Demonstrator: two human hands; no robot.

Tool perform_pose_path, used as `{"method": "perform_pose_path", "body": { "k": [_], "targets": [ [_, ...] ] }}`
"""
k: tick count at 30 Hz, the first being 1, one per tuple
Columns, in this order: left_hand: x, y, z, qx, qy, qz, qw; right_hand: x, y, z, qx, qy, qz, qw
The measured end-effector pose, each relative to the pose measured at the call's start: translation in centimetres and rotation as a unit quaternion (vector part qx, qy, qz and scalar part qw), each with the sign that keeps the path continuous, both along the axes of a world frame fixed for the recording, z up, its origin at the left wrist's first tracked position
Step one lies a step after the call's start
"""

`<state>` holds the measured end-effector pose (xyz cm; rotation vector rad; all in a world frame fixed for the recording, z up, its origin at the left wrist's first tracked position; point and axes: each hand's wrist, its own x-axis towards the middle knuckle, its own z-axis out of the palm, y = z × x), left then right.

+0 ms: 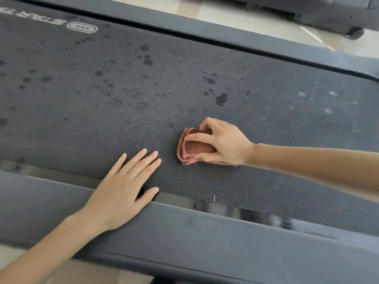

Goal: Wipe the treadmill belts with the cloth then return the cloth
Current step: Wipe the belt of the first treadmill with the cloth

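Belt [102, 99]: dark, textured, running 9 to 3 o'clock, with darker wet-looking spots [221, 99] thickest between 9 and 12. Your left hand [123, 191]: at 7 o'clock, flat, fingers straight, holding nothing; the palm lies on the near rail [205, 232] and the fingertips on the belt, likely a brace while you lean in. Cloth [190, 149]: reddish, folded to a wad, on the belt at 4 o'clock, near your left fingertips but apart. Your right hand [221, 142]: on top of the cloth, fingers curled round its folds, pressing down, a hold suited to scrubbing. Pale flecks [328, 110]: at 3 o'clock, apparently unwiped. Second treadmill [328, 13]: at 1 o'clock, across the floor.
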<state>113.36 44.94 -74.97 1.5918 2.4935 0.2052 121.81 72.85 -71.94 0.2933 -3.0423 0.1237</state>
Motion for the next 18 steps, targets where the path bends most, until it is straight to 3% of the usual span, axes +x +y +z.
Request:
{"method": "perform_pose_path", "body": {
  "k": [3,7,11,18],
  "targets": [
    [0.0,0.2,0.4,-0.01,-0.002,-0.003,1.0,1.6,-2.9,-0.6,-0.083,-0.01,-0.08,0.993],
    [-0.2,0.1,0.4,-0.018,0.005,-0.012,1.0,6.3,-6.6,-1.5,-0.093,0.002,0.004,0.996],
    [-0.2,0.0,0.1,-0.014,0.005,-0.019,1.0,8.6,-3.1,-0.5,-0.069,-0.033,0.053,0.996],
    [-0.1,0.2,0.2,0.013,-0.013,-0.006,1.0,8.8,-2.8,-0.4,-0.072,-0.007,0.057,0.996]
  ]
}}
